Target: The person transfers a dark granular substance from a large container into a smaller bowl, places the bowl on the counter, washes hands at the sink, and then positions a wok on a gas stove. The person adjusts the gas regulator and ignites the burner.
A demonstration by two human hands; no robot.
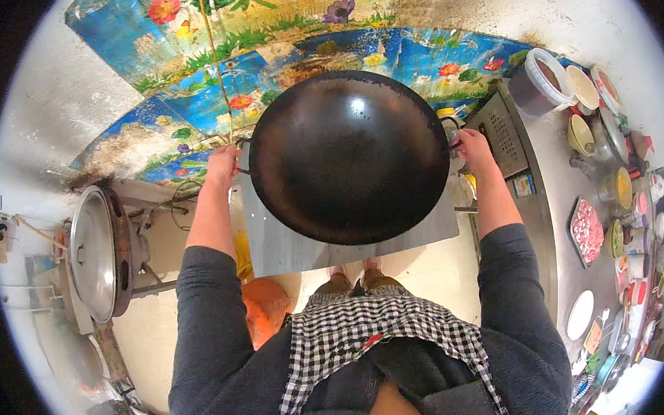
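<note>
Big black wok (350, 157) is up front and centre, between the two hands, broad round face toward the camera with one bright glare spot near the top; edge looks worn, brownish along the upper right. Left hand (223, 161) has its fingers closed on the left loop handle (244, 170); right hand (468, 147) is curled onto the right loop handle (452, 122), thumb and finger detail too small to read. Both forearms reach forward, dark sleeves (215, 306) pushed up near the elbows, checked apron (384, 314) in between. Grey flat panel (275, 245) shows below and around the wok; can't tell if the two touch. Left side: round metal lid (95, 252) tilted on a burner stand (122, 251). Orange-red plastic container (266, 307) on the floor (153, 332), just beside the left sleeve. Right side: stainless bench (554, 171) carrying a tray of diced pink meat (588, 230), a white plate (580, 315) nearer the person, a clear tub with dark contents (537, 88) at the far end, plus assorted bowls. Wall behind has a blue floral covering (211, 89), patchy and stained.
</note>
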